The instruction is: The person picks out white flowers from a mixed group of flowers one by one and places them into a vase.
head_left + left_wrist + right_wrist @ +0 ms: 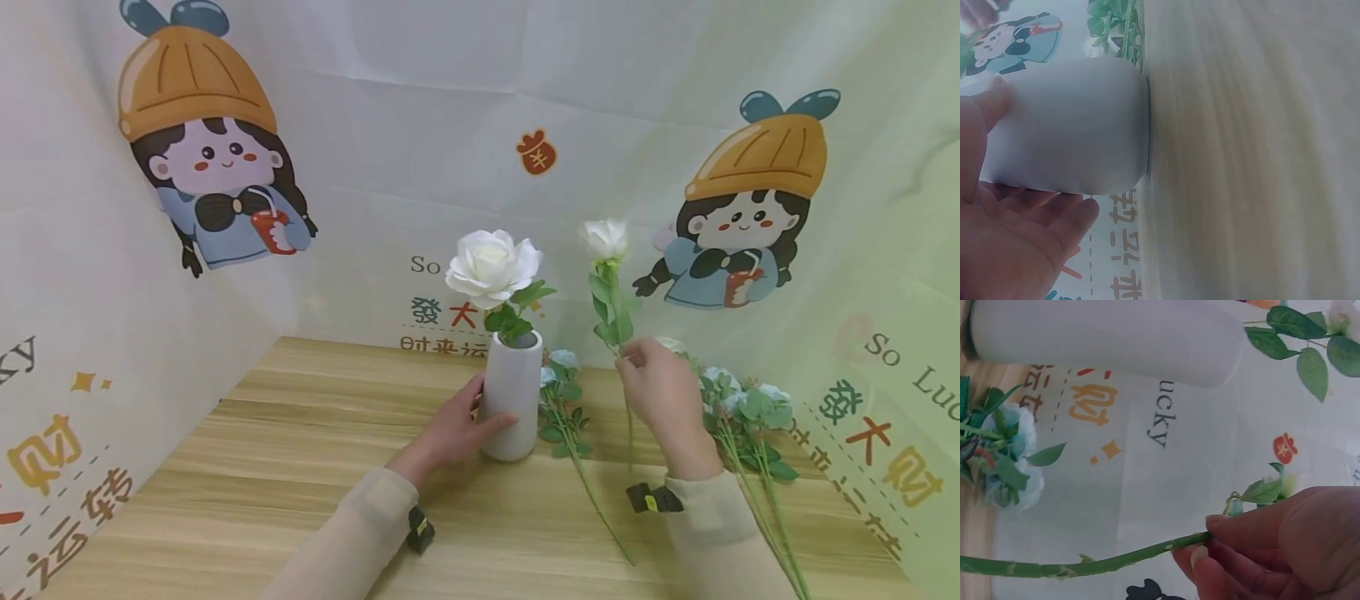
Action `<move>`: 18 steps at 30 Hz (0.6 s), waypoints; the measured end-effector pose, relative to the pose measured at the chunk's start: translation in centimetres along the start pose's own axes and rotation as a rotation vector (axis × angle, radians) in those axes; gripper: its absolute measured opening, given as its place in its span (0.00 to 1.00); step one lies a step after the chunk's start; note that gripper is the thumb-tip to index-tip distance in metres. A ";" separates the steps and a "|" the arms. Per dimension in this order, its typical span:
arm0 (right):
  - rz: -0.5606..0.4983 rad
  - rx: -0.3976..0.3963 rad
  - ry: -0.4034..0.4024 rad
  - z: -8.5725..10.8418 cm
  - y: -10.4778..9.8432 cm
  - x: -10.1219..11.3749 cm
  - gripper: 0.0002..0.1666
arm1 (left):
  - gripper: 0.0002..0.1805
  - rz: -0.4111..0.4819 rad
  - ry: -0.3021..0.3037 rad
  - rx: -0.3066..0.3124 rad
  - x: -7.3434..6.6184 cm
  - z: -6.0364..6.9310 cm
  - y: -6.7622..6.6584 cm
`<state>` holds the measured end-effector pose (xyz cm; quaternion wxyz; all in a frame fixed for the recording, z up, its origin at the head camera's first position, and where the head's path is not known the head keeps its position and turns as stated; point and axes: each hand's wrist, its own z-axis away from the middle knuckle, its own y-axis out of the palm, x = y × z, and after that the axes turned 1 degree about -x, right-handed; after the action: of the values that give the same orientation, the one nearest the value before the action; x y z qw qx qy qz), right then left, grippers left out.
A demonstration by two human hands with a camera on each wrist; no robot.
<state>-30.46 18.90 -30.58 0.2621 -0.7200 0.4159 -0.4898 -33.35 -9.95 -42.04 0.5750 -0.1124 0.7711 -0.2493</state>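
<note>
A white vase (pixel 512 400) stands upright on the table with a large white rose (pixel 493 268) in its mouth. My left hand (pixel 457 429) holds the vase low on its left side, the thumb across the front and the fingers behind; the left wrist view shows thumb and fingers around the vase (pixel 1072 125). To the right of the vase, my right hand (pixel 662 392) pinches the green stem (pixel 1116 559) of a second white rose (pixel 606 242) between thumb and fingertips. That rose is upright, its bloom above the hand and its stem hanging below, apart from the vase.
A stem with pale blue flowers (pixel 562 375) lies on the wooden table (pixel 315 467) just right of the vase. More pale blue flowers (pixel 750 400) on long stems lie at the right, partly behind my right forearm. A printed cloth (pixel 420 125) hangs behind the table.
</note>
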 end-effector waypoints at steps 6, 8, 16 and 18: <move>-0.070 -0.087 -0.048 0.5 -0.4 1.4 0.21 | 0.43 -0.010 0.010 -0.005 0.0 0.0 0.0; -0.089 -0.104 -0.057 0.5 -0.5 1.8 0.21 | 0.43 -0.015 0.017 -0.007 0.0 0.0 0.0; -0.145 -0.168 -0.074 0.3 -0.8 3.0 0.20 | 0.43 -0.016 0.014 -0.004 0.1 -0.1 0.0; -0.157 -0.182 -0.079 0.3 -0.9 3.4 0.19 | 0.43 -0.011 0.013 -0.003 0.1 0.0 0.0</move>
<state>-29.24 16.46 -28.30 0.1727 -0.7899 0.3904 -0.4402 -33.42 -9.95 -42.12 0.5683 -0.1157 0.7746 -0.2522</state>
